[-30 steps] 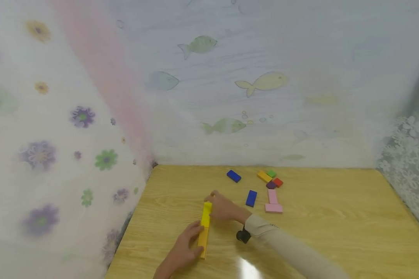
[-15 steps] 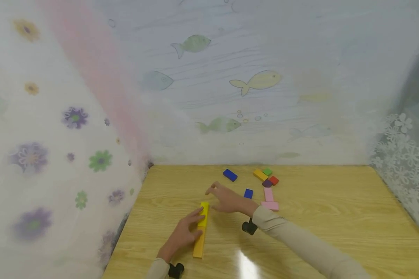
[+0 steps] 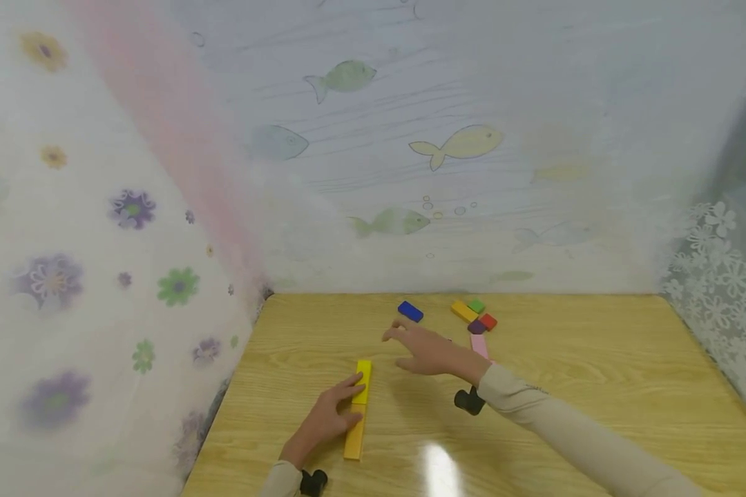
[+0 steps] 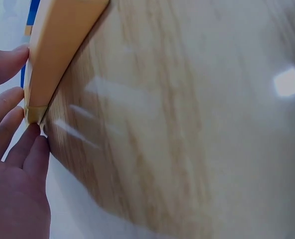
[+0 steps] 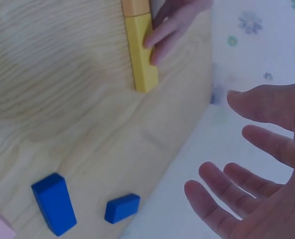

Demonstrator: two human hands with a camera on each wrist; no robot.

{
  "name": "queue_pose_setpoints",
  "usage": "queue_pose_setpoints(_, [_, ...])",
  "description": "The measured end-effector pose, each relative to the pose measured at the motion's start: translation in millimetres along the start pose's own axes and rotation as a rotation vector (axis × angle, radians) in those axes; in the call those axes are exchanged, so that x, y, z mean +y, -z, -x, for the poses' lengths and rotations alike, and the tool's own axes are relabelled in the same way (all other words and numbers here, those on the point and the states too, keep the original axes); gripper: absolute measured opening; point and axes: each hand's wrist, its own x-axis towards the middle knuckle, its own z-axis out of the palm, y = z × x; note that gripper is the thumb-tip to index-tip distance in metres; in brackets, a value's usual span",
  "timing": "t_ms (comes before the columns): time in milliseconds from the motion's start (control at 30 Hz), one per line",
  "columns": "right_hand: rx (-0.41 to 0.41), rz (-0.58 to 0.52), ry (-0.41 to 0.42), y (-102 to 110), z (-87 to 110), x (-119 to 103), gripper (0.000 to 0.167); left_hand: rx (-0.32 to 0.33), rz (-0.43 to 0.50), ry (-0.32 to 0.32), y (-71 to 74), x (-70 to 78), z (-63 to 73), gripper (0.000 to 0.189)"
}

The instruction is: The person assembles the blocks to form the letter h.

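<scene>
A yellow block (image 3: 365, 369) and an orange block (image 3: 354, 443) lie end to end in a straight row. My left hand (image 3: 325, 419) rests on their left side, fingertips on the yellow block and thumb on the orange one. In the left wrist view the orange block (image 4: 62, 42) appears close up, fingers and thumb touching its side. My right hand (image 3: 432, 350) hovers over the table to the right of the row, fingers apart and holding nothing. Beneath it in the right wrist view lies a blue block (image 5: 55, 205), which the hand mostly hides in the head view.
Another blue block (image 3: 410, 311) lies near the table's back edge. To its right cluster an orange-yellow block (image 3: 463, 310), a green block (image 3: 476, 305), a red block (image 3: 488, 322) and a purple block (image 3: 476, 326). Pink blocks (image 3: 479, 344) sit partly behind the right forearm. Printed curtains surround the table.
My right hand has let go of the yellow block's far end and moved away to the right. My left hand has shifted forward along the row, then stayed put.
</scene>
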Motion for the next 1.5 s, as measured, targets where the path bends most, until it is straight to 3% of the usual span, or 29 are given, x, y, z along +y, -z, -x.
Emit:
queue_pose_setpoints(33, [0.002, -0.002, 0.000, 2.6, 2.5, 0.4, 0.040, -0.009, 0.010, 0.007, 2.2, 6.3, 1.0, 0.051])
queue_pose_setpoints(233, [0.013, -0.014, -0.017, 13.0, 17.0, 9.7, 0.042, -0.035, 0.046, 0.026, 2.5, 5.1, 2.1, 0.054])
queue_pose_setpoints(267, [0.015, -0.013, -0.023, 14.7, 19.5, 11.5, 0.042, -0.034, 0.040, 0.024, 0.6, -1.2, 1.3, 0.055])
queue_pose_setpoints(567, [0.066, -0.043, -0.020, 29.4, 40.5, 25.6, 0.041, -0.030, -0.007, 0.003, 2.6, -0.7, 2.5, 0.053])
queue_pose_setpoints(900, [0.136, -0.045, -0.039, 33.6, 50.6, 47.6, 0.042, -0.033, -0.009, -0.009, 2.6, 1.2, 0.4, 0.054])
queue_pose_setpoints(1500, [0.158, -0.074, -0.081, 29.4, 72.4, 78.3, 0.040, -0.036, 0.030, 0.009, 1.6, 1.9, 2.4, 0.055])
